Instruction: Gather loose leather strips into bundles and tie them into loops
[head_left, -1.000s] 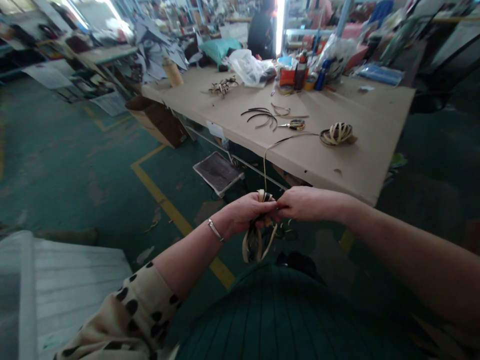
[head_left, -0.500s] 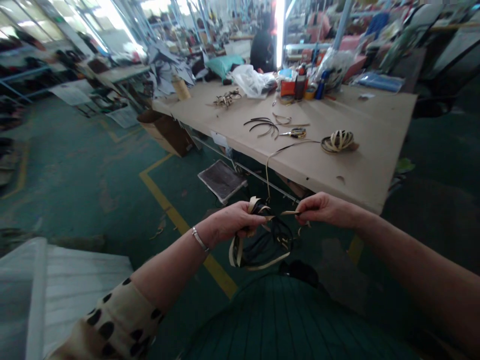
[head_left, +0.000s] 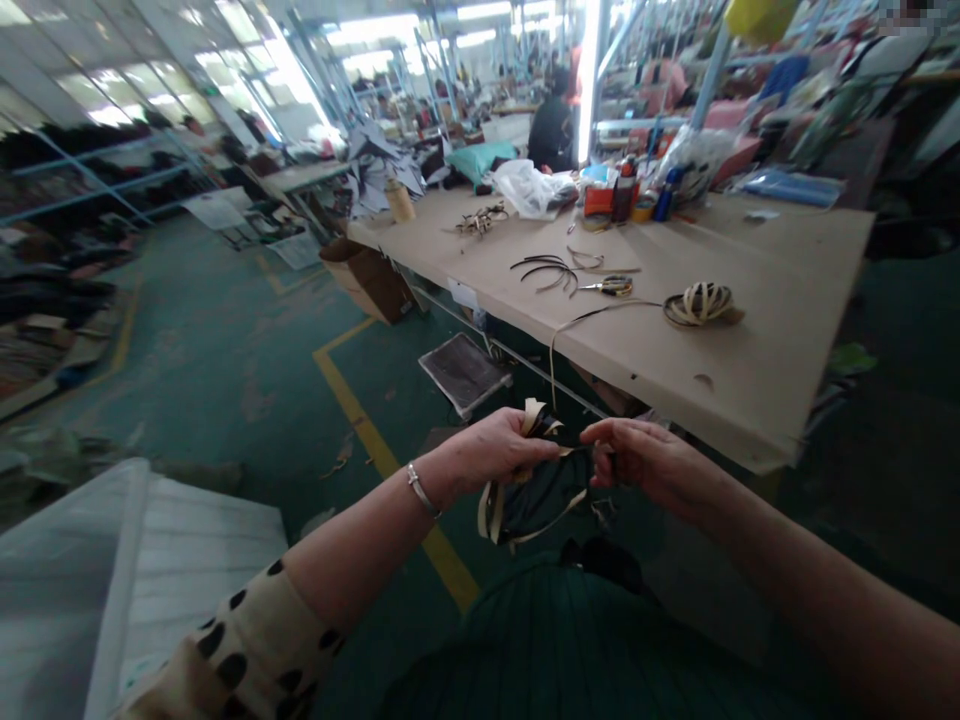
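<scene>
My left hand is closed on a bundle of looped black-and-tan strips held over my lap. My right hand pinches the same bundle at its right end, fingers curled. From the bundle one long strip runs up over the edge of the tan worktable to a small coil of strip lying on it. A silver bracelet sits on my left wrist.
Scissors and loose curved strips lie mid-table. Bottles, tins and plastic bags crowd the far end. A cardboard box and a dark tray sit on the green floor. A person sits beyond the table. A white panel lies at lower left.
My hands came together again after drawing apart, and the bundle loops gathered between them. The view tilted up and shifted left.
</scene>
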